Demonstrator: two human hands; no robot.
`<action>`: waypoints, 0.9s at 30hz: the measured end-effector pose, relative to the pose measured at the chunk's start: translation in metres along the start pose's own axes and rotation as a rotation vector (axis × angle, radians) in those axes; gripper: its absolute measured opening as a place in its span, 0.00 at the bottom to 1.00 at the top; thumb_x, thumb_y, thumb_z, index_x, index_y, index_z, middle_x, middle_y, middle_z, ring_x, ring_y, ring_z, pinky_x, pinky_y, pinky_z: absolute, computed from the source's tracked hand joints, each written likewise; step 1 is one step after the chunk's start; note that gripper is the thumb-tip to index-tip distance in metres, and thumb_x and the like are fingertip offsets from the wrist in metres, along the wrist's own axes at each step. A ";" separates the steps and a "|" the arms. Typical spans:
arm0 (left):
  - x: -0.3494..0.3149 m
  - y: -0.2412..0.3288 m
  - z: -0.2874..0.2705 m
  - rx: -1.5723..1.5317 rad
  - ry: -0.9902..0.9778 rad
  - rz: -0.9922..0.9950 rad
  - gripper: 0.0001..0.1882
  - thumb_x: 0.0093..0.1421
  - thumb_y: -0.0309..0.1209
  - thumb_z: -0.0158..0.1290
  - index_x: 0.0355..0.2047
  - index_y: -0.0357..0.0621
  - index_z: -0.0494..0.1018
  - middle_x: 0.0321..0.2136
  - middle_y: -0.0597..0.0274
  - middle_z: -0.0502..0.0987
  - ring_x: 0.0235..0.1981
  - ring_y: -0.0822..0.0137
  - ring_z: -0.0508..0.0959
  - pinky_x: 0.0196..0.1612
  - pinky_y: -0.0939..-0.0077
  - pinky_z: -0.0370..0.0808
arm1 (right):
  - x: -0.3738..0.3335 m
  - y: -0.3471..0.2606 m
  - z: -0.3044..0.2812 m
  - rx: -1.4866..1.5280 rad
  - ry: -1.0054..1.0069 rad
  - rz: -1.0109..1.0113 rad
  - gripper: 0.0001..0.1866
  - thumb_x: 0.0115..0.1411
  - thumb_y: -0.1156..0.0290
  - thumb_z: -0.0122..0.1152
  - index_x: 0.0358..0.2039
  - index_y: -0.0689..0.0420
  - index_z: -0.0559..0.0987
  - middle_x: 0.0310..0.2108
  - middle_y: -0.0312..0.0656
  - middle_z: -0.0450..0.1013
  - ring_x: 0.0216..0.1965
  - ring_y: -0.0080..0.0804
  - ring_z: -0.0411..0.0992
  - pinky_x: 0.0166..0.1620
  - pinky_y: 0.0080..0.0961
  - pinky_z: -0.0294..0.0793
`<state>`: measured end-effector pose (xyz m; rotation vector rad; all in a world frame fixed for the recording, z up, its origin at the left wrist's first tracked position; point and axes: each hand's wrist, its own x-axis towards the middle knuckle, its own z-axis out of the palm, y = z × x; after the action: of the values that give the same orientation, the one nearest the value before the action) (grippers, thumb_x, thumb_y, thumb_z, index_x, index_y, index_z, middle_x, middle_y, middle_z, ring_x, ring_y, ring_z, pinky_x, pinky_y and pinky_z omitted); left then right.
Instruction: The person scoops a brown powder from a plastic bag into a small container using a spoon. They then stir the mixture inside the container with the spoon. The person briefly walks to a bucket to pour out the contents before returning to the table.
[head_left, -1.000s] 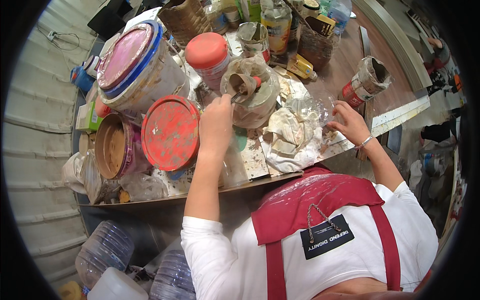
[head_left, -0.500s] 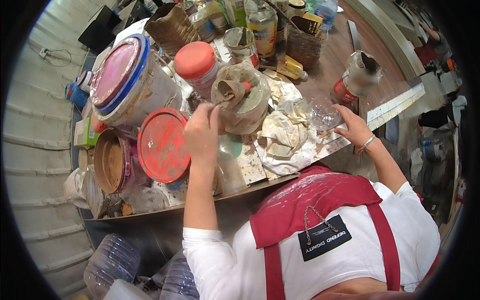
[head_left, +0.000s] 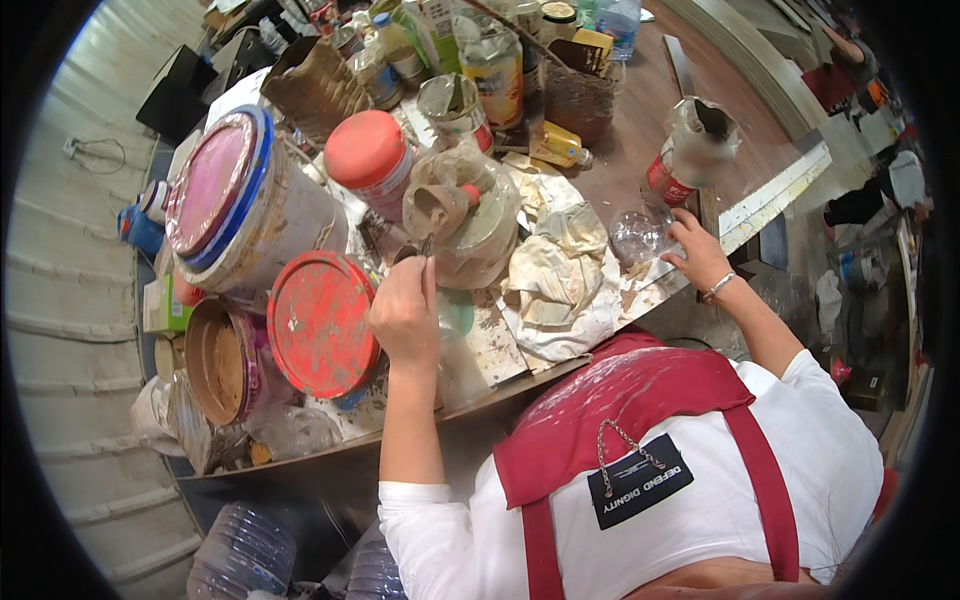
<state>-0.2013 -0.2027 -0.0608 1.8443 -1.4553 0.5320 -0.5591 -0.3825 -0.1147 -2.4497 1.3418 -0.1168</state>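
Above the red lid (head_left: 322,322), the left hand (head_left: 405,312) grips a thin tool (head_left: 427,244) touching the jar (head_left: 470,215).

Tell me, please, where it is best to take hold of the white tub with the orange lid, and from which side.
Probably by the round orange lid and upper wall of the white tub, from above. It stands upright, and a large bucket on its left and a stained plastic jar on its right crowd its sides; only the top is free. The left hand is nearest; the right hand is at a clear cup.
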 end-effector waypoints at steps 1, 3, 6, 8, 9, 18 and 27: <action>-0.001 0.000 -0.001 0.029 0.002 0.032 0.05 0.52 0.26 0.57 0.26 0.40 0.72 0.23 0.59 0.75 0.24 0.61 0.76 0.27 0.71 0.72 | -0.002 -0.003 0.001 -0.065 0.060 -0.059 0.20 0.46 0.70 0.65 0.40 0.58 0.69 0.54 0.47 0.60 0.46 0.47 0.67 0.45 0.36 0.69; -0.006 -0.001 -0.002 0.015 0.030 0.014 0.05 0.51 0.25 0.58 0.26 0.40 0.72 0.23 0.58 0.75 0.25 0.60 0.76 0.28 0.71 0.73 | -0.006 -0.013 -0.011 -0.109 0.177 -0.164 0.22 0.46 0.71 0.64 0.42 0.58 0.69 0.54 0.47 0.59 0.48 0.48 0.65 0.46 0.37 0.69; -0.011 0.004 -0.007 0.028 0.035 0.020 0.06 0.50 0.24 0.59 0.26 0.40 0.72 0.24 0.59 0.75 0.25 0.61 0.76 0.29 0.70 0.73 | -0.007 -0.054 -0.030 0.206 0.111 -0.219 0.18 0.53 0.66 0.60 0.42 0.58 0.70 0.47 0.43 0.67 0.43 0.38 0.70 0.43 0.31 0.70; -0.012 0.006 -0.006 0.043 0.025 0.080 0.06 0.50 0.25 0.59 0.26 0.41 0.72 0.24 0.59 0.75 0.25 0.61 0.76 0.28 0.71 0.73 | 0.002 -0.088 -0.031 0.710 -0.291 -0.079 0.15 0.57 0.64 0.56 0.42 0.58 0.72 0.42 0.40 0.71 0.39 0.31 0.71 0.41 0.26 0.71; -0.010 0.007 -0.002 0.065 0.008 0.134 0.06 0.50 0.26 0.59 0.25 0.41 0.72 0.23 0.59 0.75 0.23 0.61 0.75 0.27 0.70 0.72 | 0.005 -0.107 -0.017 1.036 -0.404 0.001 0.17 0.61 0.57 0.50 0.41 0.58 0.74 0.34 0.36 0.74 0.35 0.23 0.70 0.39 0.21 0.70; -0.018 0.032 -0.014 0.153 -0.050 0.445 0.05 0.56 0.33 0.55 0.29 0.47 0.73 0.26 0.61 0.75 0.27 0.62 0.75 0.30 0.71 0.72 | 0.059 -0.236 0.039 1.544 -0.897 0.146 0.14 0.57 0.56 0.50 0.21 0.50 0.68 0.20 0.31 0.65 0.20 0.24 0.68 0.22 0.22 0.65; 0.009 0.044 -0.001 0.149 -0.266 0.651 0.05 0.54 0.32 0.53 0.31 0.47 0.73 0.29 0.61 0.75 0.26 0.62 0.74 0.29 0.70 0.72 | 0.076 -0.221 0.042 1.693 -0.953 0.160 0.09 0.53 0.65 0.49 0.19 0.51 0.69 0.17 0.32 0.65 0.16 0.25 0.63 0.20 0.26 0.65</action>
<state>-0.2404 -0.2125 -0.0416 1.5636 -2.2688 0.7353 -0.3301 -0.3251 -0.0866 -0.7116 0.4633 -0.0039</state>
